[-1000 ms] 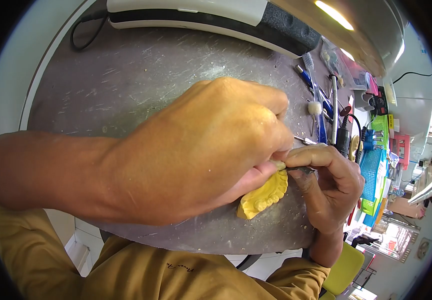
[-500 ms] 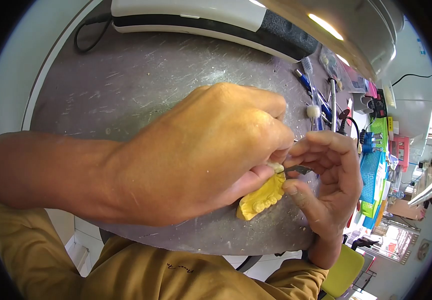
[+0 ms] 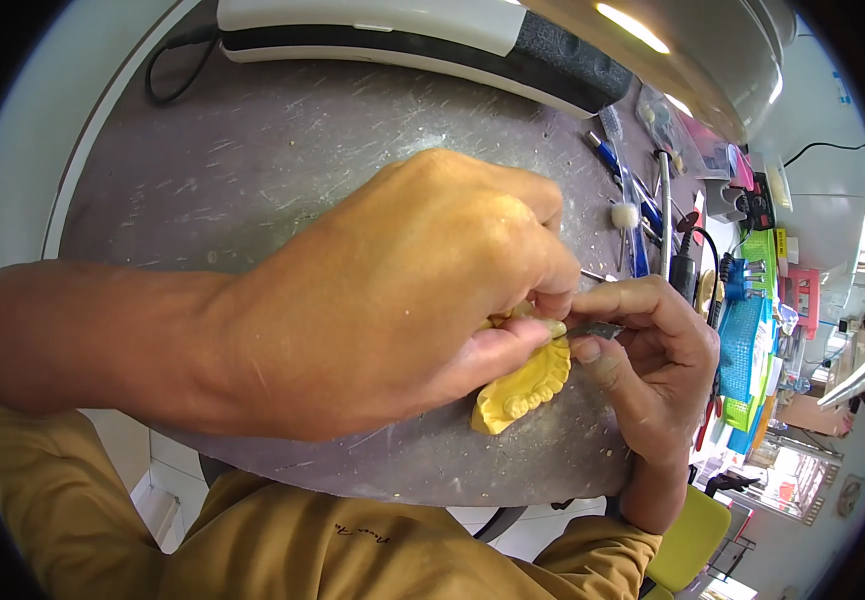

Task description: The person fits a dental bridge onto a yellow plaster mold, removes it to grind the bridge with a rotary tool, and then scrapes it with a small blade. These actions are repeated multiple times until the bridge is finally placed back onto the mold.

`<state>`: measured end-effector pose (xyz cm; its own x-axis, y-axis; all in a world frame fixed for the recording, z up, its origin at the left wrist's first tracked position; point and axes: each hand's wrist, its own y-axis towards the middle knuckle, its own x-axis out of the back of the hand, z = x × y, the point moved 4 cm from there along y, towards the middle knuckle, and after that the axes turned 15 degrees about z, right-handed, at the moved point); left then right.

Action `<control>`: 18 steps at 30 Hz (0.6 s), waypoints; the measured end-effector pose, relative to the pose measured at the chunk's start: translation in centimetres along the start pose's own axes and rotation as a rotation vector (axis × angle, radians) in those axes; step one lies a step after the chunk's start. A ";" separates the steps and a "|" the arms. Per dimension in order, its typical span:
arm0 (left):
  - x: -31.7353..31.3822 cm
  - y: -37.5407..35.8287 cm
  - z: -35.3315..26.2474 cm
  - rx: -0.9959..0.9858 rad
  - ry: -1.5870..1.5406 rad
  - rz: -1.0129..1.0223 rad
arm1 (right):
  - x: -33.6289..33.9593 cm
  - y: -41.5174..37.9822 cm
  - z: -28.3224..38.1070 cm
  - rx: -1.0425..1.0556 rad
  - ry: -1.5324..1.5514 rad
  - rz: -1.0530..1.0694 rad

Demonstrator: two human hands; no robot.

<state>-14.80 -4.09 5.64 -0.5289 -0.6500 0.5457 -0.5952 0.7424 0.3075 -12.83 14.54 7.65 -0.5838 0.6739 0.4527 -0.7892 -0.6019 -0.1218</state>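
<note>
A yellow dental model [image 3: 523,392] with a row of teeth rests on the bench, partly covered by my left hand [image 3: 423,290]. Thumb and fingers of that hand are pinched together over the model's far end, around a small tooth-coloured piece [image 3: 556,327] that looks like a dental crown. Close to its right, my right hand [image 3: 653,360] pinches a thin dark grey strip [image 3: 593,330] between thumb and index finger. The strip's left end reaches right to the crown and the model's edge.
A grey, scratched bench top [image 3: 253,180] carries scattered crumbs. At the back stands a white-and-black device [image 3: 383,45], with a lamp [image 3: 673,50] overhead. Blue-handled tools [image 3: 643,205] lie at the right, near a blue basket [image 3: 743,345].
My right hand's fingers have closed in, and the index finger now lies over the strip. Both hands and the model have shifted slightly up in view.
</note>
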 end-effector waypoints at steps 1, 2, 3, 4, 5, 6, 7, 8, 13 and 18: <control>0.0 0.0 0.0 0.002 -0.010 0.000 | 0.1 0.0 0.0 0.000 0.000 0.001; 0.1 0.0 -0.1 0.002 -0.011 -0.001 | 0.1 -0.1 0.0 0.004 -0.022 0.013; 0.1 0.0 -0.1 0.015 -0.006 0.006 | 0.1 -0.1 0.1 0.009 -0.044 0.025; 0.2 0.0 -0.1 0.028 -0.001 0.014 | 0.1 -0.1 0.0 0.009 -0.044 0.025; 0.1 0.0 -0.1 0.028 -0.002 0.014 | 0.1 -0.1 0.0 0.012 -0.054 0.018; 0.1 0.0 0.0 0.020 0.009 0.020 | 0.1 -0.1 -0.1 0.016 -0.063 0.010; 0.0 0.0 0.0 0.011 0.019 0.027 | 0.1 -0.1 0.0 0.015 -0.062 0.010; 0.0 0.0 0.0 0.012 0.019 0.027 | 0.1 -0.1 0.0 0.010 -0.059 0.011; 0.0 0.1 -0.1 0.026 0.017 0.011 | 0.0 -0.1 0.0 0.014 -0.052 0.007; -0.1 0.1 0.0 0.011 0.027 -0.001 | 0.0 -0.1 -0.1 0.004 -0.037 -0.009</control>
<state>-14.82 -4.01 5.58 -0.5121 -0.6460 0.5660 -0.6022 0.7400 0.2998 -12.82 14.62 7.57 -0.5691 0.6633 0.4859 -0.7938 -0.5973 -0.1144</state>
